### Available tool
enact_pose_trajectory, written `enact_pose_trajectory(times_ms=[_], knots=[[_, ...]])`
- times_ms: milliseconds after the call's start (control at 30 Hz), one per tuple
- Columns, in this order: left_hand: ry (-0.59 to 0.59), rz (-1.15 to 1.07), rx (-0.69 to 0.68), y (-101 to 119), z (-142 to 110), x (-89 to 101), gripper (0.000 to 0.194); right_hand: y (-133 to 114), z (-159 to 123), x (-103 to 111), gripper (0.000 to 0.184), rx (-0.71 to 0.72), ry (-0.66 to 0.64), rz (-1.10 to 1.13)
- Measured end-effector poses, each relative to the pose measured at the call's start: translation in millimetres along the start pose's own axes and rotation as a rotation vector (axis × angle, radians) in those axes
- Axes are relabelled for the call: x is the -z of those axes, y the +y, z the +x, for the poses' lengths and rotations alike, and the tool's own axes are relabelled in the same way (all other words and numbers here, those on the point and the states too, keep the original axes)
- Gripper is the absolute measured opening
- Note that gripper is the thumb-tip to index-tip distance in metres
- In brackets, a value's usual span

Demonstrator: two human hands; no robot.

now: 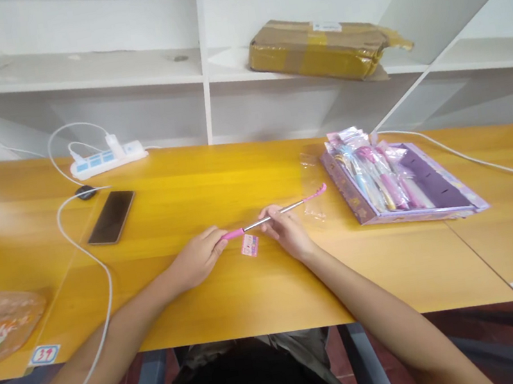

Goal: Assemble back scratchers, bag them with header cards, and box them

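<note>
A pink back scratcher [254, 223] with a metal telescopic rod lies across both my hands, above the tabletop. My left hand [199, 255] is wrapped round its pink handle. Further along, my right hand [288, 229] pinches the metal rod between thumb and fingers. The curved pink scratching end points to the right, past my right hand. Just below the rod, a small pink printed card [249, 245] hangs or lies by the handle; I cannot tell whether it is attached. Beyond my right hand lies a clear plastic sleeve [315, 199].
To the right, a purple display box [419, 218] holds several bagged back scratchers [383, 178]. A phone [111, 217] lies at left, near a white power strip [108, 159] and a cable crossing above my left forearm. A taped carton [316, 49] sits on the shelf.
</note>
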State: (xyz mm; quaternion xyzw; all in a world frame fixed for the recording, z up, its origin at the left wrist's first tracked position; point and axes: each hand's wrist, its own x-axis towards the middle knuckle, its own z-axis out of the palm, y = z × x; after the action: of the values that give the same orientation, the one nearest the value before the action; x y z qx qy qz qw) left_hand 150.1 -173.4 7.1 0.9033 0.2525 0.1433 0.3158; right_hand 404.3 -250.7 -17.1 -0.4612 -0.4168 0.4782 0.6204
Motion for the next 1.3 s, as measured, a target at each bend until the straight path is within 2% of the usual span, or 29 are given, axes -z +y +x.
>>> enact_pose_trajectory(times_ms=[300,600,1067,1300], knots=[[-0.004,0.022,-0.001,-1.3,-0.4,-0.2,0.041,3.5,-3.3,8.1,0.044,0.048,-0.021,-0.142],[0.019,0.097,-0.009,-2.8,-3.0,-2.8,0.041,2.9,-5.9,8.7,0.045,0.032,-0.031,-0.156],[0.036,0.174,-0.058,-4.8,-5.2,-7.4,0.043,0.4,-9.7,7.2,0.044,0.094,-0.052,-0.175],[0.047,0.087,-0.062,-2.0,-6.0,-7.7,0.041,3.1,-8.0,1.8,0.045,0.007,-0.056,-0.082]])
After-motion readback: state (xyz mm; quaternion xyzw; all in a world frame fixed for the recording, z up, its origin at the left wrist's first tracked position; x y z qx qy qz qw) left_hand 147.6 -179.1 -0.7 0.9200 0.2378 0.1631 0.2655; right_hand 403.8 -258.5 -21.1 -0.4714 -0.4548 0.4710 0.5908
